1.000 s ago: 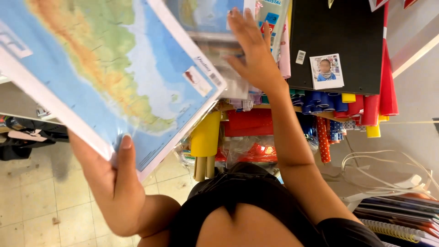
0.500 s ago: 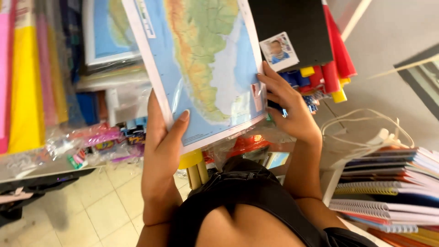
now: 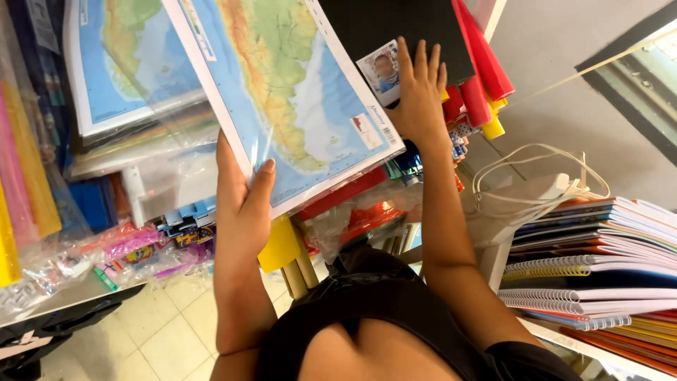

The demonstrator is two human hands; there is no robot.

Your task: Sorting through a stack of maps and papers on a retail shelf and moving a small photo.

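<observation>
The laminated map sheet (image 3: 282,99) is held up at a slant in front of the crowded shelf, its lower edge pinched by the left hand (image 3: 243,212), thumb on the printed face and fingers behind, so the sheet stays flat and readable. The right hand (image 3: 419,99) is spread open, grasping nothing, palm pressed against the black card sheet (image 3: 402,28) just behind the map's right corner, beside the red paper rolls (image 3: 479,77). Spiral notebooks (image 3: 592,275) are stacked at right.

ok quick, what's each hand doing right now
Left hand: closed on the lower edge of the map sheet, thumb on top.
Right hand: open, fingers spread flat against the black board, holding nothing.
</observation>
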